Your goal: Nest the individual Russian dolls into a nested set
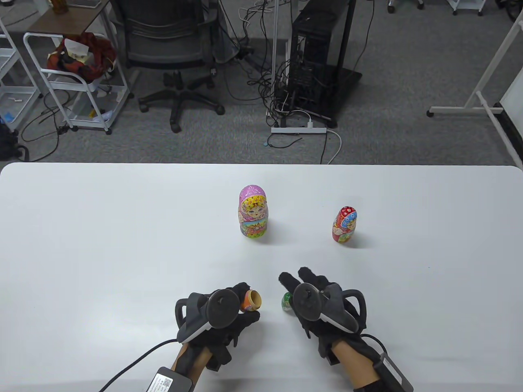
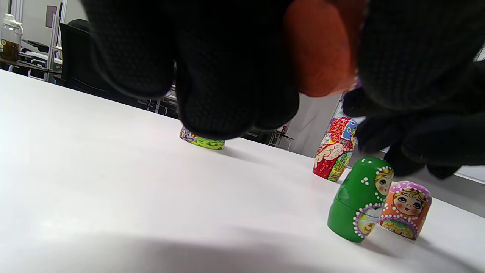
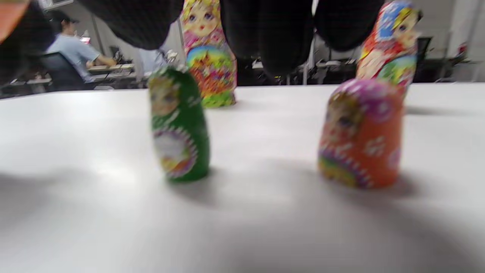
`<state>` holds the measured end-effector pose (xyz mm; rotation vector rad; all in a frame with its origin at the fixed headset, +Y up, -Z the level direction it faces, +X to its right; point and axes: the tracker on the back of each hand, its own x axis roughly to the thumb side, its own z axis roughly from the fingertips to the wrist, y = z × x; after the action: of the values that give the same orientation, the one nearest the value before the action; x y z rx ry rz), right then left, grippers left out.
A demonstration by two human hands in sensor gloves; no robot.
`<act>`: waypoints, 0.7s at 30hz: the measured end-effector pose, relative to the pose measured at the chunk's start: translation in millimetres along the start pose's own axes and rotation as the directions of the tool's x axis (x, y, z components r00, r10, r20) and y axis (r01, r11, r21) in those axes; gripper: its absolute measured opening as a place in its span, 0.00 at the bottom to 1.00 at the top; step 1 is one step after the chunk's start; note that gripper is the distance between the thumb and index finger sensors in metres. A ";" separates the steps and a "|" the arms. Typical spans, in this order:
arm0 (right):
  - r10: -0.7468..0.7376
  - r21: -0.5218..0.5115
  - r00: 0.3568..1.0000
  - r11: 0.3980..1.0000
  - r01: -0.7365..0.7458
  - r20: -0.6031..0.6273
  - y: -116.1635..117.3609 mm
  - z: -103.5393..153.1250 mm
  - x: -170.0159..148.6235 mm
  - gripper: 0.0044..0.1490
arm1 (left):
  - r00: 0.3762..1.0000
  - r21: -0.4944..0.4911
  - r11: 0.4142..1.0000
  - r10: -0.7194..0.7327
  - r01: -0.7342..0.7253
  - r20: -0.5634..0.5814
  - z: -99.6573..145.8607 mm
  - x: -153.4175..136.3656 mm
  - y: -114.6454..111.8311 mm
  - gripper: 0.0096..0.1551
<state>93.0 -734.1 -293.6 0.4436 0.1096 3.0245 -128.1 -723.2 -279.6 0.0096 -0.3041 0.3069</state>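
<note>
1. My left hand (image 1: 216,316) grips the hollow orange wooden doll bottom (image 1: 251,301), open mouth tilted right.
2. My right hand (image 1: 316,304) hovers, fingers spread, over the small green painted doll (image 2: 360,199) and orange doll top (image 2: 406,209), touching neither.
3. Best move: pinch green doll upright, seat it squarely.
4. Farther off: pink-headed doll (image 1: 253,212), red doll (image 1: 344,225).

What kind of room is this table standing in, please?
Probably an office or lab workspace. Behind the white table stand an office chair on grey carpet, a black computer tower with tangled cables, and a white wire cart.
</note>
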 end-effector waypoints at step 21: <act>-0.335 -0.144 0.939 0.928 0.343 0.080 -19.7 6.0 -15.8 0.33 | 1.000 -0.017 1.000 -0.002 0.002 0.000 -0.5 -0.5 -0.1 0.48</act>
<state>111.2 -715.7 -293.9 0.4400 -0.0495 2.6544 -128.4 -723.4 -280.2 -0.0065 -0.3062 0.3025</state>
